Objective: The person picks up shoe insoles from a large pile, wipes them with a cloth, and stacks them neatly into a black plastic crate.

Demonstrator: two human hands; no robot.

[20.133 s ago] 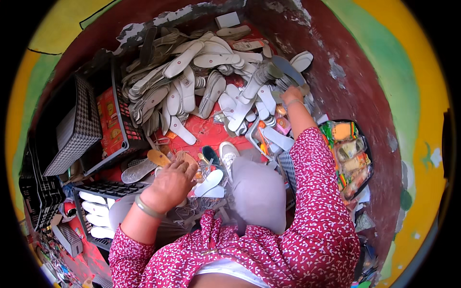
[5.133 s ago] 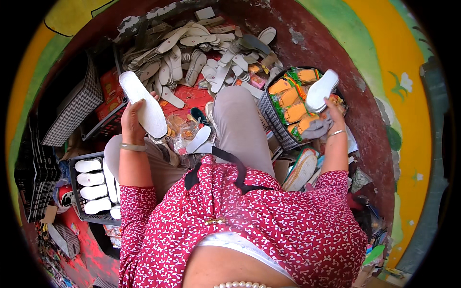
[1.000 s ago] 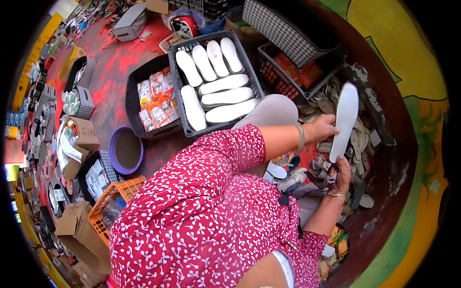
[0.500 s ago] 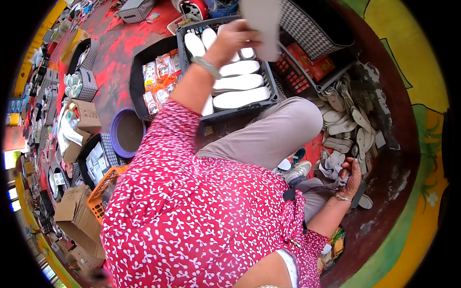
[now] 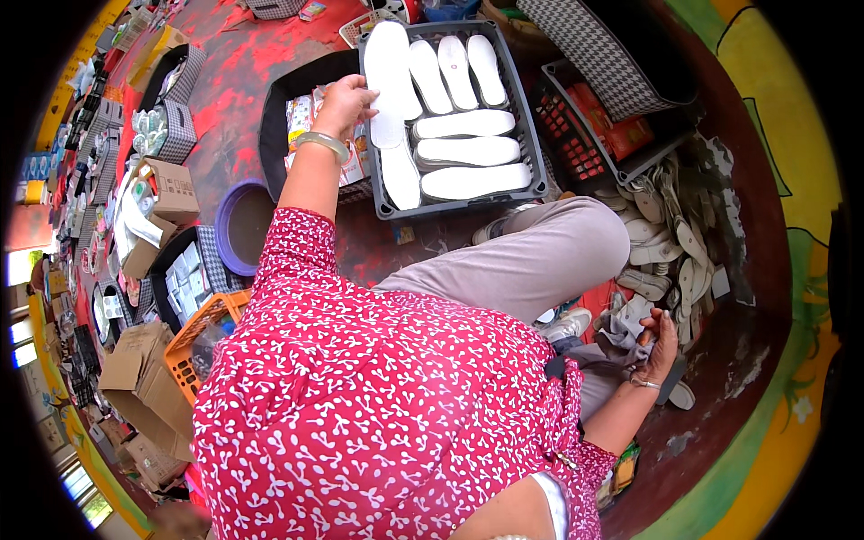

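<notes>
My left hand (image 5: 346,106) is at the left side of a dark grey plastic crate (image 5: 538,153), its fingers closed on the edge of a white insole (image 5: 388,63). That insole lies lengthwise over others along the crate's left side. More white insoles (image 5: 475,180) fill the crate, some upright at the back, some crosswise in front. Low on the right, beside my bent leg, my right hand (image 5: 661,346) has its fingers curled at a crumpled grey cloth (image 5: 621,337). The cloth partly hides what those fingers grip.
Loose insoles (image 5: 670,234) are heaped by the wall at right. A black box (image 5: 274,135) of packets stands left of the crate; a crate with red packs (image 5: 612,130) stands right. Nearby are a purple basin (image 5: 241,225), an orange basket (image 5: 193,342) and a cardboard box (image 5: 139,369).
My left hand has moved left, bringing the insole from above the crate's back right down onto its left side. My right hand stays by the grey cloth.
</notes>
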